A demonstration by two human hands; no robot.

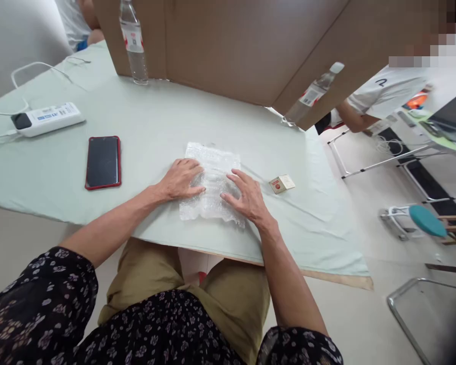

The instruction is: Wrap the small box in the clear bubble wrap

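A sheet of clear bubble wrap (209, 200) lies on the cloth-covered table in front of me, its near edge crinkled. My left hand (182, 178) rests on its left side, fingers stretched out. On the right side of the sheet lies my right hand (247, 195), with thumb and fingers spread. Neither hand grips anything. To the right of my right hand sits a small folded card or box (281, 183), gold on one half and pale on the other.
A phone in a red case (103, 162) and a white power strip-like device (47, 119) with cables lie at left. Water bottles (134, 48) (311, 96) stand against a brown cardboard panel (220, 45). Beyond it, right, are a person (380, 96) and a teal stool (427, 220).
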